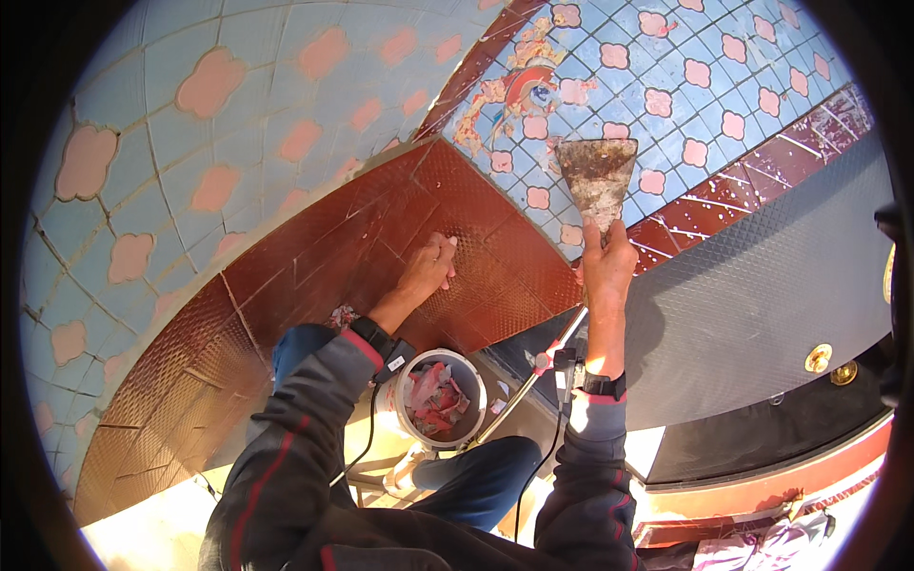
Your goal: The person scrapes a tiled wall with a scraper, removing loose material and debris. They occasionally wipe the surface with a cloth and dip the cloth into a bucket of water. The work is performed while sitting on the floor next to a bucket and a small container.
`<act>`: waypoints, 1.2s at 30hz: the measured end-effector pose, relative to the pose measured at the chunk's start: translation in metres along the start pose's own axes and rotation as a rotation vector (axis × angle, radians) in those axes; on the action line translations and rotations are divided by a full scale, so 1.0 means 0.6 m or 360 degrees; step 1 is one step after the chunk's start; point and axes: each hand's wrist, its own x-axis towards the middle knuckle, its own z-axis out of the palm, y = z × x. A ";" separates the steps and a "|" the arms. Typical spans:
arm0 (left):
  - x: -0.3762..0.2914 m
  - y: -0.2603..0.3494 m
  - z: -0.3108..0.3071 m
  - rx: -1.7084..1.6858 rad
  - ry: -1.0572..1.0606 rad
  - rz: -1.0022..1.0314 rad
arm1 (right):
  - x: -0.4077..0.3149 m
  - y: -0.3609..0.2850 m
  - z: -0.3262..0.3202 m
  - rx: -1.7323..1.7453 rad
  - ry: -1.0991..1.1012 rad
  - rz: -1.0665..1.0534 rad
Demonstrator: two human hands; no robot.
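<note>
My right hand (609, 268) grips a scraper (598, 171) by its handle. Its wide, stained blade points up over blue tiles with pink flower shapes (658, 102); whether it touches them I cannot tell. Above and left of the blade, torn red and yellowish paper remnants (530, 80) cling to the tiles. My left hand (431, 264) is beside the textured red-brown tiles (493, 243), its fingers curled in and nothing visible in them. Below it, between my knees, stands a pale bucket (477, 371) holding torn red and pink scraps (433, 396).
A metal pole with a red clamp (544, 362) slants between the bucket and my right forearm. A grey door (742, 285) with a brass knob (818, 358) is at right. Cables (371, 428) hang from both wrist devices. More scraps (344, 316) lie by my left forearm.
</note>
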 end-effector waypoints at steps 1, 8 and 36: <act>0.002 0.000 0.001 -0.0024 0.0006 0.0001 | 0.003 -0.003 0.002 -0.0099 0.0009 0.0039; -0.003 0.005 0.000 0.0081 -0.0082 0.0020 | -0.015 -0.002 -0.023 0.0006 -0.0053 0.0067; 0.008 -0.009 0.029 0.0117 -0.0060 -0.0037 | -0.033 0.049 0.008 0.0053 0.0003 -0.0046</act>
